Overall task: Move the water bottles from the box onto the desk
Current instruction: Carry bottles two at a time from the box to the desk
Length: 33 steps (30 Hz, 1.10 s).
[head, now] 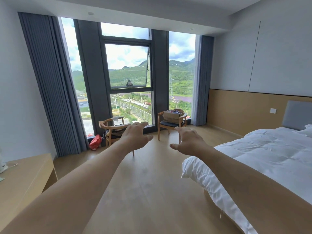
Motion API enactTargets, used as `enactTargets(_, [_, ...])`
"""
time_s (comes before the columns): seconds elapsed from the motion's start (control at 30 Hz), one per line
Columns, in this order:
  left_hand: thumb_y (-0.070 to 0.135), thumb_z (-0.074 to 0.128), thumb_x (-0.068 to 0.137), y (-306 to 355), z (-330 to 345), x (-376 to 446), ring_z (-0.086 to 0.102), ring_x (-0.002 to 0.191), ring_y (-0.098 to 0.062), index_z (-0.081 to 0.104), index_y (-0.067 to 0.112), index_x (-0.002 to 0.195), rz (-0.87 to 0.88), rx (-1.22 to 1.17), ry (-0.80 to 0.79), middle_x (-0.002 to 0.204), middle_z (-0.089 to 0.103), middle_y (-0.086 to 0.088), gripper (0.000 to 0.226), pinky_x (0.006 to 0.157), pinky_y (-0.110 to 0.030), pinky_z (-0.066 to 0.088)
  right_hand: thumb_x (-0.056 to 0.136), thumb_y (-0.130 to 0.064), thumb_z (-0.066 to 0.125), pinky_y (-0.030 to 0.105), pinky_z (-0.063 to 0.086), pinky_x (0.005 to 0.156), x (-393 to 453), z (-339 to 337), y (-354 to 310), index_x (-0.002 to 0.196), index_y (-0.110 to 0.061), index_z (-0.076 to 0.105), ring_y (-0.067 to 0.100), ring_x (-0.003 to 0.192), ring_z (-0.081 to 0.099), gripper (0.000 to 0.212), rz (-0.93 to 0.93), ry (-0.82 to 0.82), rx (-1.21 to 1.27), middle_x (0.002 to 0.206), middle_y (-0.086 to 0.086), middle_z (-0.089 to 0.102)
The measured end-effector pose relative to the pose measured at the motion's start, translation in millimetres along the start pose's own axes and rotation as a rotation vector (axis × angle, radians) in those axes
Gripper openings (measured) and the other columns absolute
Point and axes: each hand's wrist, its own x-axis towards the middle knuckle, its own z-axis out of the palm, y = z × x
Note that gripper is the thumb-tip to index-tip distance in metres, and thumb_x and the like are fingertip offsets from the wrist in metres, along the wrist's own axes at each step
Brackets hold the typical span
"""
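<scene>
Here both arms are stretched forward over the wooden floor (152, 183), and neither hand holds anything. The left hand (135, 135) has its fingers (143, 124) released and spread, slightly bent, and the right hand (189, 142) is the same, with relaxed fingers (179, 130) and the thumb pointing to the left. The cardboard box (173, 116) stands far away on the seat of the right wooden chair (168, 125), near the big window (128, 68); some bluish things show in its open top, but they are too small to tell if they are the water bottles. The bench (25, 179), a light wooden one, is at the left edge, well apart from the box. A second chair (111, 130) stands left of the first, with a red bag (95, 142) on the floor just beside it. The bed (261, 157) with white bedding fills the right side.
</scene>
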Motion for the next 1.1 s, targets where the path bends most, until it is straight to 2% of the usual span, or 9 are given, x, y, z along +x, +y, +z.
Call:
enactTargets(0.27, [0.052, 0.065, 0.094, 8, 37, 175, 0.042, 0.142, -0.031, 0.038, 0.028, 0.156, -0.024, -0.003, -0.03, 0.16, 0.04, -0.006, 0.072, 0.114, -0.05, 0.041, 0.088, -0.054, 0.069, 0.047, 0.04, 0.112, 176, 0, 63, 0.157, -0.025, 0.031, 0.031, 0.142, 0.039, 0.084, 0.002, -0.005, 0.012, 0.157, 0.008, 0.041])
enactTargets(0.5, [0.05, 0.064, 0.095, -18, 69, 296, 0.033, 0.148, -0.029, 0.036, 0.029, 0.157, -0.032, 0.009, -0.047, 0.162, 0.037, -0.004, 0.071, 0.115, -0.05, 0.037, 0.089, -0.054, 0.069, 0.047, 0.038, 0.115, 297, 35, 86, 0.159, -0.024, 0.03, 0.029, 0.146, 0.034, 0.085, 0.001, -0.045, -0.001, 0.161, 0.006, 0.037])
enactTargets(0.83, [0.046, 0.067, 0.094, -113, 124, 468, 0.035, 0.146, -0.029, 0.039, 0.03, 0.155, 0.006, -0.053, -0.061, 0.16, 0.04, -0.005, 0.069, 0.115, -0.048, 0.038, 0.088, -0.056, 0.069, 0.044, 0.04, 0.113, 469, 116, 81, 0.158, -0.024, 0.032, 0.029, 0.143, 0.039, 0.086, 0.049, -0.051, -0.042, 0.157, 0.006, 0.041])
enactTargets(1.1, [0.045, 0.067, 0.095, -200, 121, 648, 0.038, 0.144, -0.028, 0.037, 0.028, 0.156, 0.08, -0.079, -0.09, 0.158, 0.041, -0.006, 0.07, 0.113, -0.047, 0.041, 0.089, -0.056, 0.067, 0.046, 0.038, 0.115, 648, 163, 42, 0.158, -0.025, 0.031, 0.03, 0.144, 0.036, 0.084, 0.136, -0.048, -0.053, 0.157, 0.006, 0.04])
